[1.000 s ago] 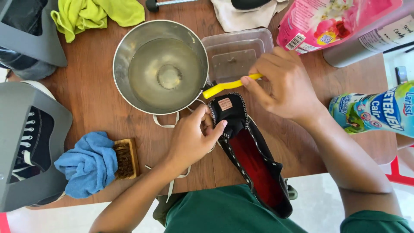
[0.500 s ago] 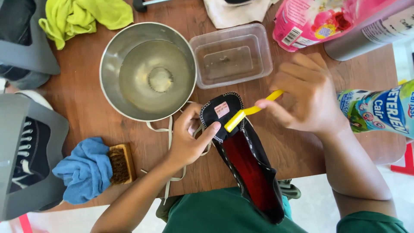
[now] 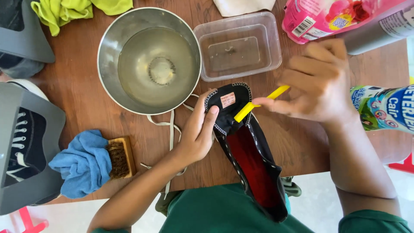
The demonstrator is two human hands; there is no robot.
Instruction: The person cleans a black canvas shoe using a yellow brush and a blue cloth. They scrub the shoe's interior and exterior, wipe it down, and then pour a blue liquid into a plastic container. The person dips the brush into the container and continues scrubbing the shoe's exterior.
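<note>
a brown wooden table (image 3: 73, 86) fills most of the view, its near edge running across the bottom, with pale floor showing beyond it at the lower corners. on it, largest first: a round steel bowl (image 3: 108, 56) holding cloudy water, then a grey stand (image 3: 30, 181) at the left edge with a dark laced sneaker (image 3: 26, 138) on it, and a second grey stand at the top left corner. a clear plastic tub (image 3: 237, 45) sits just right of the bowl, shallow water in it. a pink refill pouch (image 3: 319, 17) and a grey bottle (image 3: 375, 30) lie at the top right; a printed detergent pouch (image 3: 388, 110) lies at the right edge. a lime-green cloth (image 3: 69, 8) is bunched at the top, a white cloth (image 3: 241, 5) beside it. a blue cloth (image 3: 82, 164) lies near the front edge, touching a small wooden brush (image 3: 120, 157). pale shoelaces (image 3: 170, 129) trail below the bowl.

the black shoe with red lining (image 3: 254, 168) lies tilted over the table's near edge, toward the person's green shirt, its tongue pulled up near the tub. the left hand (image 3: 196, 136) grips the tongue, thumb pressed on it. the right hand (image 3: 319, 82) is closed around a yellow toothbrush (image 3: 258, 103), whose head rests on the tongue.
</note>
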